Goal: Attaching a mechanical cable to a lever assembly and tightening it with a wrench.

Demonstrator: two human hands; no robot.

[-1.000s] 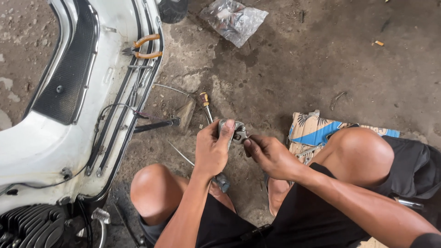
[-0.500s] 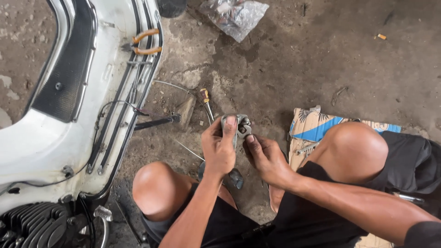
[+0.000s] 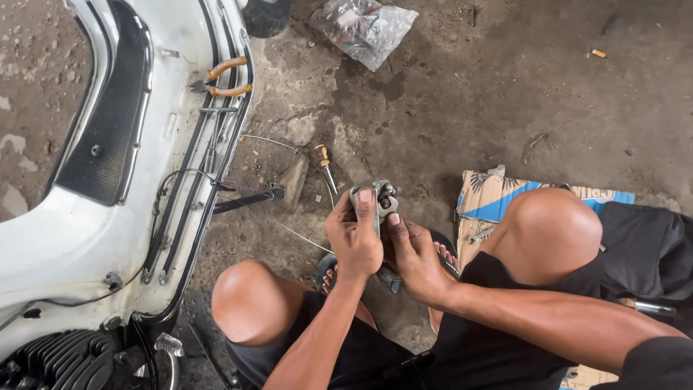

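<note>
— So, what's in the hands?

— One small grey metal part (image 3: 380, 198), held up in front of the knees, just to the right of the white scooter (image 3: 65, 238). The left hand (image 3: 355, 238) has its grip clenched around it, thumb pressed on top. The right hand (image 3: 413, 254) grasps it from below, fingers closed on its underside.

— Anything else lying about?

— One screwdriver (image 3: 323, 160) on the concrete floor (image 3: 505, 101), between the scooter and the part. One pair of orange-handled pliers (image 3: 225, 78) resting on the scooter's edge. One crumpled plastic bag (image 3: 364, 29) further off, beyond the screwdriver. One thin wire (image 3: 289, 146) curving out from the scooter's side.

— And the cardboard?

— One piece of cardboard (image 3: 491, 198), well right of the scooter, under the knee.
</note>
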